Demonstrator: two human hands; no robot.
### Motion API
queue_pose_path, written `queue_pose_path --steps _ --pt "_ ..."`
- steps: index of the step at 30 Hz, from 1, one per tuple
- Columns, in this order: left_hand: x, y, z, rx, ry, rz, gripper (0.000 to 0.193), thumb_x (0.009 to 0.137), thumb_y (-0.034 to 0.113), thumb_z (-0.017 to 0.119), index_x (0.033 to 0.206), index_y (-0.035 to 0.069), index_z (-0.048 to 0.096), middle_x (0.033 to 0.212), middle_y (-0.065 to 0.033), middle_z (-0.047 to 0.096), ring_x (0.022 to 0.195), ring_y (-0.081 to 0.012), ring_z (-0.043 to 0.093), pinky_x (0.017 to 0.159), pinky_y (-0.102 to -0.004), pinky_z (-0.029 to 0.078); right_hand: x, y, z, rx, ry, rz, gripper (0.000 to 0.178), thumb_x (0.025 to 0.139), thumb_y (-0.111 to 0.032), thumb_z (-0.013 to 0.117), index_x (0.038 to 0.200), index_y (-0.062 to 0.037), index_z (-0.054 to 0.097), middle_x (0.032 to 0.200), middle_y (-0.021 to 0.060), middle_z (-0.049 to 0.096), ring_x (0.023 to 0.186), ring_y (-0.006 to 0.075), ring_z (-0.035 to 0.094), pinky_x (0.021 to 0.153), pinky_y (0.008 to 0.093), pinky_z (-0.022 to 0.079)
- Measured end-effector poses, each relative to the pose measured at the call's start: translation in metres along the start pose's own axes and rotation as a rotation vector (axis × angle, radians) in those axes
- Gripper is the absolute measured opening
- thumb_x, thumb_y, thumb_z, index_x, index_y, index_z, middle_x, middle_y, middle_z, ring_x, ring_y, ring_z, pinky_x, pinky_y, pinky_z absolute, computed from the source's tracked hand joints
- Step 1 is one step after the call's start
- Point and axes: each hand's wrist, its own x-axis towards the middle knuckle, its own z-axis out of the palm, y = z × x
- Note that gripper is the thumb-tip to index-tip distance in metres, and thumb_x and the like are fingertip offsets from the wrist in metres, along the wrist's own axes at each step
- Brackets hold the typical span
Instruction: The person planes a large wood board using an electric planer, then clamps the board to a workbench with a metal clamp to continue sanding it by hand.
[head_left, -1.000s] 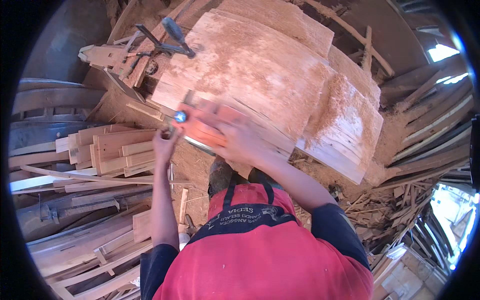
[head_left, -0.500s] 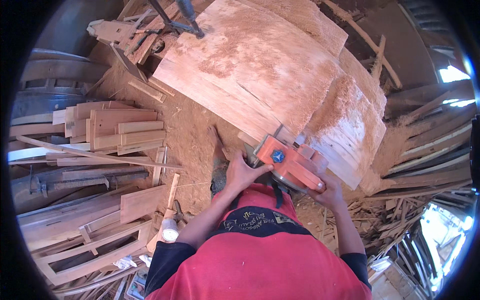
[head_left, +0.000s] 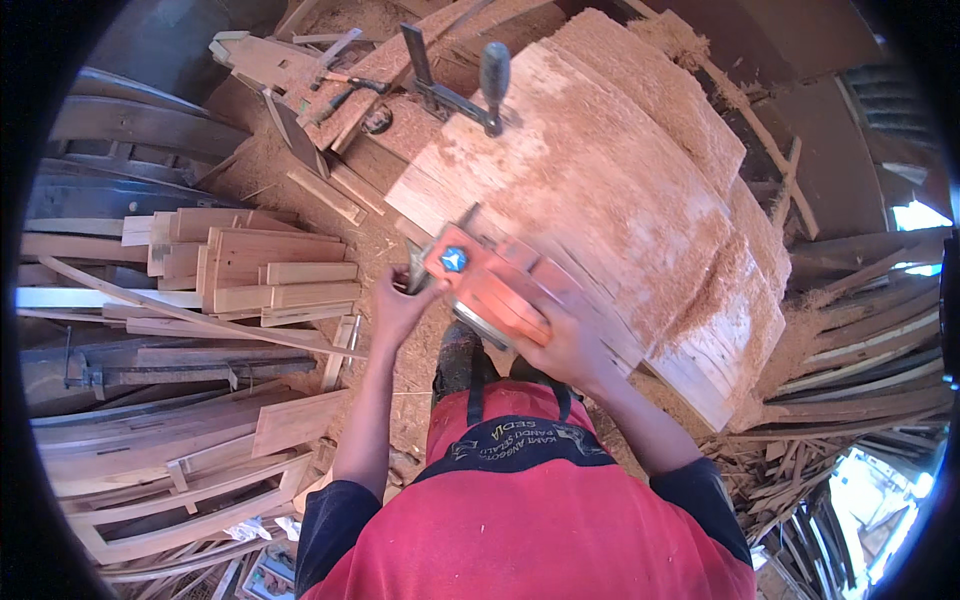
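At the near edge of the board (head_left: 610,190): the planer (head_left: 490,285), set aslant

The planer lies across that edge, its front pointing up and left, its rear down toward the right. The right hand (head_left: 568,352) is closed round the rear handle, so the body of the planer stretches ahead of it and to its left. The left hand (head_left: 398,308) is at the opposite end – just left of the front, below the blue knob (head_left: 453,259). Its thumb reaches to the front corner, and its fingers are curled in narrow by a dark guide (head_left: 415,268); whether they grip it, I cannot tell. The planer thus sits between both hands, to the right of the left one.

A clamp (head_left: 494,85) stands at the board's left corner, beyond the planer and well apart from either hand. Shavings (head_left: 712,275) lie heaped toward the board's right end. Planks (head_left: 275,262) are piled off to the left, and a red garment (head_left: 530,530) covers the person's front – its upper band dark.
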Motion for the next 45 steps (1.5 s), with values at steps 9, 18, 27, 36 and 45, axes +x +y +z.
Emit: queue_pose_path --steps 9,18,27,36,45 --pt "0.152 -0.038 -0.117 -0.149 0.195 0.067 0.050 0.084 0.034 0.083 0.112 -0.004 0.067 0.102 -0.0043 0.068 0.089 -0.0112 0.060 0.081 -0.0268 0.049 0.177 -0.088 0.070 0.127 -0.034 -0.165 0.038 0.080 -0.030 0.072 0.100 0.0022 0.064 0.092 0.0251 0.071 0.085 0.0411 0.070 0.078 0.0494 0.056" --pt "0.103 -0.035 -0.080 -0.181 0.031 -0.053 0.052 0.090 0.032 0.078 0.123 -0.005 0.062 0.108 -0.0048 0.068 0.095 -0.0107 0.060 0.084 -0.0242 0.048 0.107 -0.042 0.046 0.177 0.015 -0.169 0.037 0.079 -0.026 0.072 0.102 0.0025 0.064 0.086 0.0256 0.070 0.085 0.0438 0.069 0.078 0.0516 0.054" --pt "-0.149 0.021 0.132 0.065 -0.229 0.002 0.072 0.062 0.048 0.093 0.099 -0.001 0.056 0.088 -0.0095 0.063 0.076 -0.0171 0.058 0.067 -0.0318 0.050 -0.180 0.107 -0.076 0.038 0.024 0.024 0.047 0.076 -0.028 0.080 0.116 -0.0074 0.065 0.101 0.0185 0.070 0.095 0.0372 0.069 0.081 0.0442 0.056" --pt "-0.215 0.054 0.181 0.116 -0.352 0.009 0.084 0.058 0.058 0.092 0.099 -0.004 0.052 0.091 -0.0196 0.064 0.085 -0.0313 0.066 0.075 -0.0412 0.052 -0.264 0.142 -0.116 0.041 0.023 0.142 0.051 0.069 -0.020 0.083 0.114 -0.0044 0.067 0.113 0.0181 0.070 0.097 0.0362 0.070 0.082 0.0411 0.058" --pt "-0.110 0.032 0.087 -0.051 -0.169 -0.063 0.077 0.060 0.051 0.093 0.099 -0.004 0.057 0.090 -0.0147 0.064 0.079 -0.0206 0.062 0.070 -0.0336 0.052 -0.123 0.076 -0.049 -0.032 0.086 -0.039 0.042 0.070 -0.025 0.082 0.104 -0.0040 0.068 0.093 0.0163 0.070 0.081 0.0386 0.069 0.070 0.0442 0.056"
